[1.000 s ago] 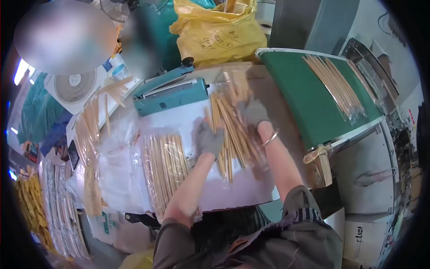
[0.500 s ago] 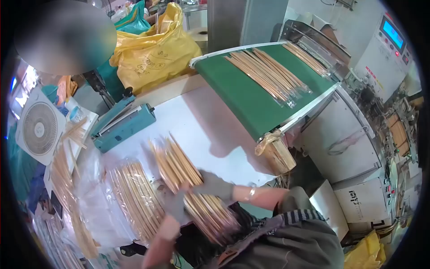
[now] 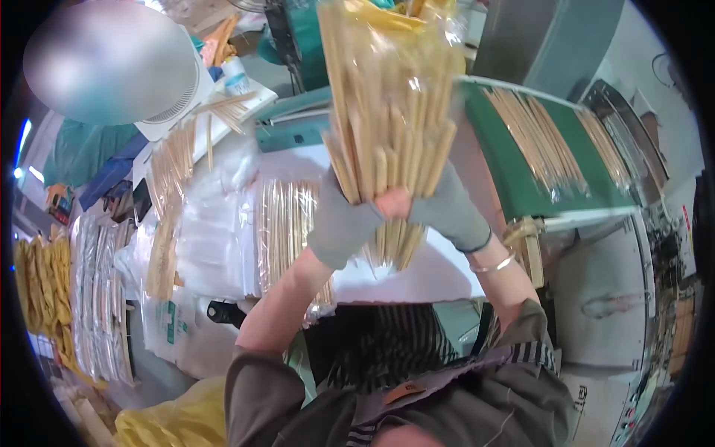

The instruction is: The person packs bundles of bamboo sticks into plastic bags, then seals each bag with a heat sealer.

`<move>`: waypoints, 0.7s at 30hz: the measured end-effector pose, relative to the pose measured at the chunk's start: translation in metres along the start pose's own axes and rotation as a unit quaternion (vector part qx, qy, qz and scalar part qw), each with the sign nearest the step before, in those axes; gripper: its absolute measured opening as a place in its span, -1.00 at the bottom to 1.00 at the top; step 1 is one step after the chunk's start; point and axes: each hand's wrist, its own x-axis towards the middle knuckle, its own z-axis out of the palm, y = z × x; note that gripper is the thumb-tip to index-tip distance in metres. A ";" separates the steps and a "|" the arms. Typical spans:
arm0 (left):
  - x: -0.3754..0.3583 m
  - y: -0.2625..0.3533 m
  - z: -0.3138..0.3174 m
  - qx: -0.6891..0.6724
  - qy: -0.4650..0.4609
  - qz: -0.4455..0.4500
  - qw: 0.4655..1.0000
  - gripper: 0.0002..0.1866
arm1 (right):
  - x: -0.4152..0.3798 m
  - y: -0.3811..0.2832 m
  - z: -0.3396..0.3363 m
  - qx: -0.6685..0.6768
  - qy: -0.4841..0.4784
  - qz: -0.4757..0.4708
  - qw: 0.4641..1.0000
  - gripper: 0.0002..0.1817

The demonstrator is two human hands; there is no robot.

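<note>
My left hand [image 3: 342, 223] and my right hand [image 3: 456, 212], both in grey gloves, are closed around a bundle of slim wooden sticks [image 3: 391, 112]. Clear plastic film covers the upper part of the bundle. It stands nearly upright in front of me, above the white table top [image 3: 454, 268], and its lower ends poke out below my hands. A bare fingertip shows between the gloves. Left of my left hand, a filmed pack of sticks [image 3: 287, 223] lies on the table.
A green conveyor belt [image 3: 491, 141] at the right carries bagged sticks [image 3: 540, 141]. Behind the bundle sits a teal bag sealer [image 3: 290, 134], partly hidden. At left are loose sticks [image 3: 167, 194], clear plastic bags [image 3: 212, 238] and a stack of wrapped packs [image 3: 100, 298].
Both hands have raised the sticks from low over the table edge to upright before me. The camera view has swung left.
</note>
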 end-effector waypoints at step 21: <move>-0.072 -0.006 -0.067 0.201 -0.163 -0.042 0.965 -0.78 | -0.103 0.136 0.077 0.235 -0.239 0.205 0.920 -0.23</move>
